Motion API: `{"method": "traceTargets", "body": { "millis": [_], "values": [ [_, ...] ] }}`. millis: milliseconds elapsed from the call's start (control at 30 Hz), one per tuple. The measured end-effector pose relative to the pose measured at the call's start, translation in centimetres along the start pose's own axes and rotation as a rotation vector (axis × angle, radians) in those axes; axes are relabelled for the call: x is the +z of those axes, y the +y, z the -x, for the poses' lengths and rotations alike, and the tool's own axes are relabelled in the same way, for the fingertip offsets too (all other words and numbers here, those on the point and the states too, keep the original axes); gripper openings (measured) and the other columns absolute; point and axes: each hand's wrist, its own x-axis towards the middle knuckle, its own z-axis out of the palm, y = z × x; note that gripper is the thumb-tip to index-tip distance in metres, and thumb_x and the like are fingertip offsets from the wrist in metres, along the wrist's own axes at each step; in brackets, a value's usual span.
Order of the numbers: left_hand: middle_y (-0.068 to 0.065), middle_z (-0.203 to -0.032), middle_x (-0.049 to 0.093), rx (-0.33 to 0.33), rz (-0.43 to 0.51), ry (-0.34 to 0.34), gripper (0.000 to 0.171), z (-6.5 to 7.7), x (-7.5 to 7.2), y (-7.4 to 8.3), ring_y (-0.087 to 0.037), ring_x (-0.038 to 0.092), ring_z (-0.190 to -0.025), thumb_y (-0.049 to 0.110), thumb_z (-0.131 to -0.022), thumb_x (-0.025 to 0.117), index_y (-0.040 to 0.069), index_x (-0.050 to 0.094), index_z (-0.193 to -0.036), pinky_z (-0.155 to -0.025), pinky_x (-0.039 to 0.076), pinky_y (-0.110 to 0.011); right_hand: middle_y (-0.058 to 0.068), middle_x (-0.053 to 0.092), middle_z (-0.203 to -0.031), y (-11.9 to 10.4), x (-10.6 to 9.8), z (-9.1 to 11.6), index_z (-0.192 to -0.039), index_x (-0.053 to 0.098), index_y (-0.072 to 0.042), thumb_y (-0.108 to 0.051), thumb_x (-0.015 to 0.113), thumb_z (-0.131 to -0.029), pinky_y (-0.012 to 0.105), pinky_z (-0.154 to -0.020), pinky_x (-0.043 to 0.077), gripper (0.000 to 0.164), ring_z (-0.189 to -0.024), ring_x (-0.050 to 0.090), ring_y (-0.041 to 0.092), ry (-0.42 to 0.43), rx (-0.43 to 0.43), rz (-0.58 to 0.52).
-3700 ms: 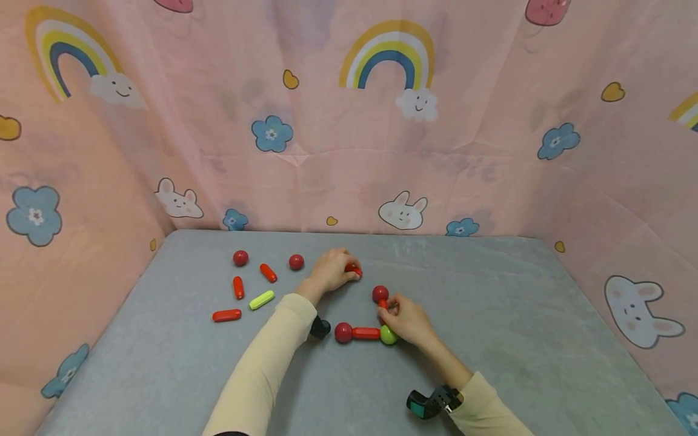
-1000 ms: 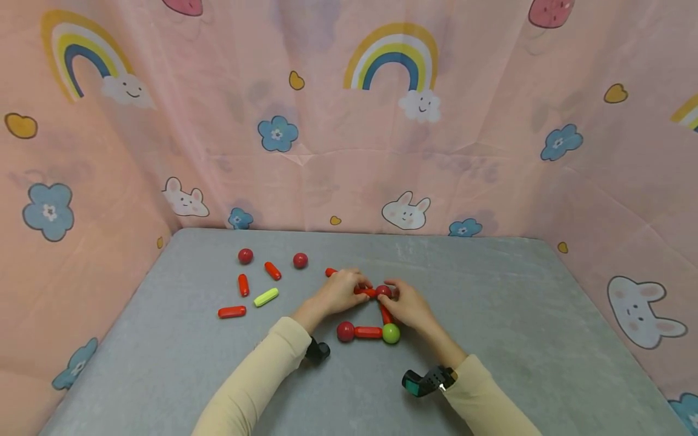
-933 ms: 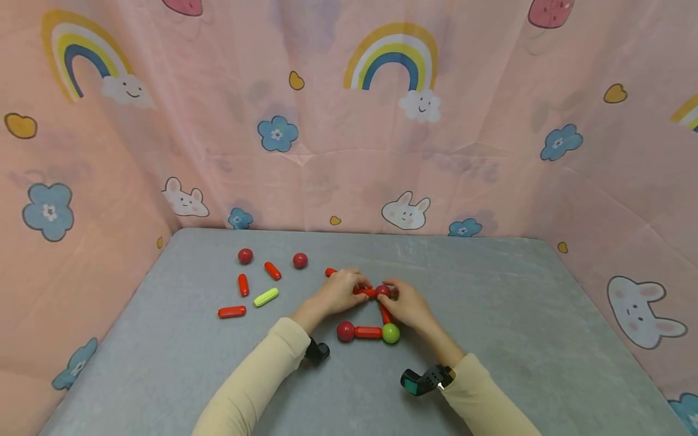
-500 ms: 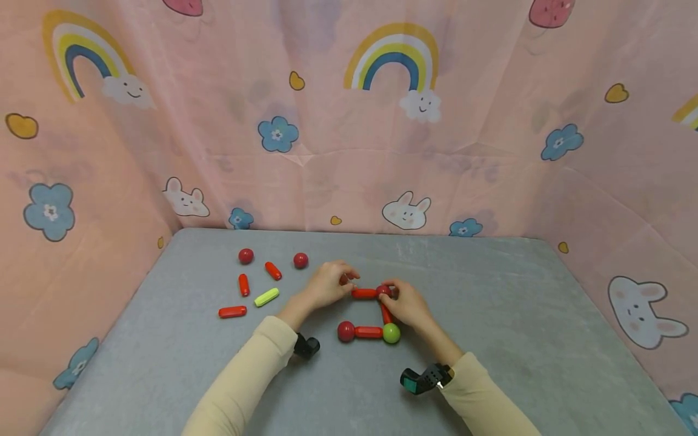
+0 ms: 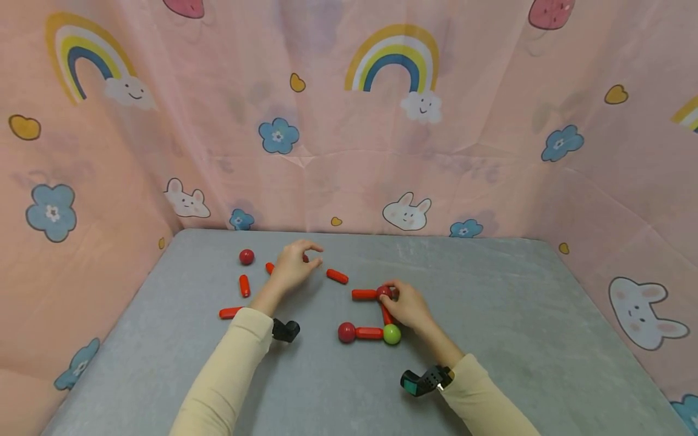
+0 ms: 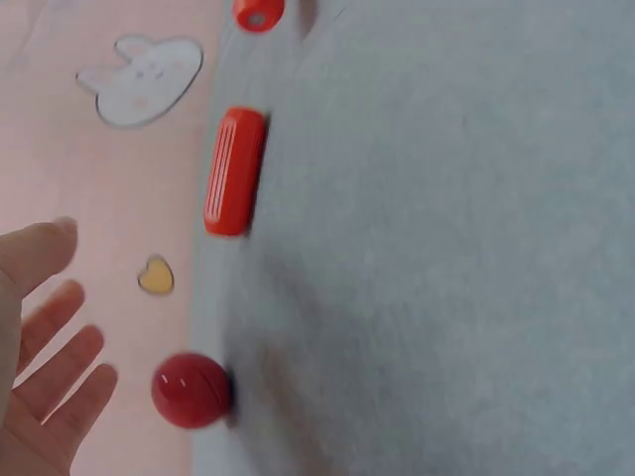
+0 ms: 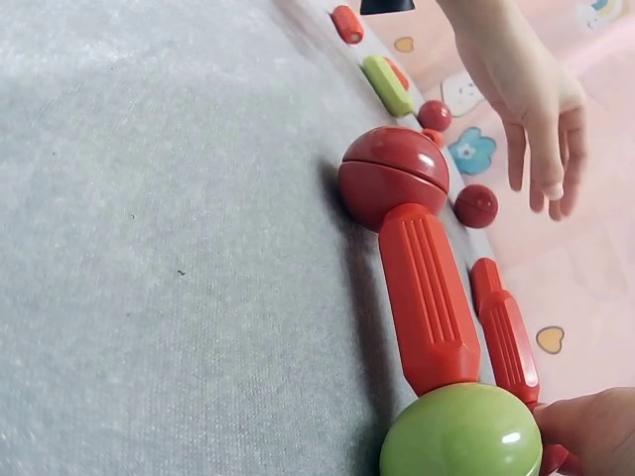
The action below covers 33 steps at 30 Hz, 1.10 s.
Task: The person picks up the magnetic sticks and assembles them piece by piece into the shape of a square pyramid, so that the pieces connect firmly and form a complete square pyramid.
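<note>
The right hand (image 5: 408,307) is pinching the far red ball (image 5: 383,291), which is sitting just behind the green ball (image 5: 391,334). A short red stick (image 5: 386,313) is running between those two balls. A top red stick (image 5: 363,294) is poking out from the far red ball, behind and to the left of the green ball. A bottom red stick (image 5: 369,333) is joining the green ball to the near red ball (image 5: 346,332) on its left.

The left hand (image 5: 291,266) is hovering well apart from the right one, with its thumb and fingers spreading apart. It is staying near a loose red ball (image 6: 191,390), far behind and left of the green ball. A loose red stick (image 5: 337,276) is lying between those two balls. Farther left of the green ball, another red ball (image 5: 246,257), three more red sticks (image 5: 244,285) and a lime stick (image 7: 387,86) are lying about. The grey table (image 5: 491,333) is holding up the green ball, and a pink curtain (image 5: 349,163) is hanging behind it.
</note>
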Motion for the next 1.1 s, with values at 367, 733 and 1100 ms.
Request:
{"method": "traceTargets", "body": {
  "millis": [367, 733, 1100],
  "values": [
    [-0.015, -0.13, 0.051, -0.149, 0.069, 0.015, 0.052, 0.3, 0.7, -2.5, -0.031, 0.044, -0.123, 0.02, -0.08, 0.072, 0.007, 0.053, -0.127, -0.101, 0.035, -0.047, 0.012, 0.059, -0.086, 0.2, 0.5, 0.1, -0.107, 0.063, -0.003, -0.016, 0.065, -0.083, 0.036, -0.067, 0.042, 0.028, -0.075, 0.05, 0.022, 0.04, -0.003, 0.008],
    [-0.018, -0.119, 0.057, -0.137, -0.053, 0.049, 0.037, 0.8, 1.7, -3.5, -0.035, 0.052, -0.112, 0.007, -0.081, 0.065, 0.004, 0.061, -0.118, -0.094, 0.04, -0.046, 0.011, 0.059, -0.086, 0.1, 0.3, 0.1, -0.108, 0.062, -0.003, -0.016, 0.065, -0.083, 0.035, -0.066, 0.042, 0.029, -0.075, 0.05, 0.022, 0.033, 0.008, -0.01],
    [-0.016, -0.118, 0.059, -0.138, -0.092, 0.063, 0.029, 0.9, 1.4, -3.0, -0.034, 0.052, -0.113, 0.003, -0.084, 0.06, 0.005, 0.063, -0.113, -0.095, 0.04, -0.046, 0.012, 0.06, -0.086, 0.2, 0.4, 0.1, -0.108, 0.062, -0.002, -0.015, 0.065, -0.083, 0.036, -0.067, 0.042, 0.028, -0.075, 0.05, 0.022, 0.039, -0.005, -0.019]
  ]
}}
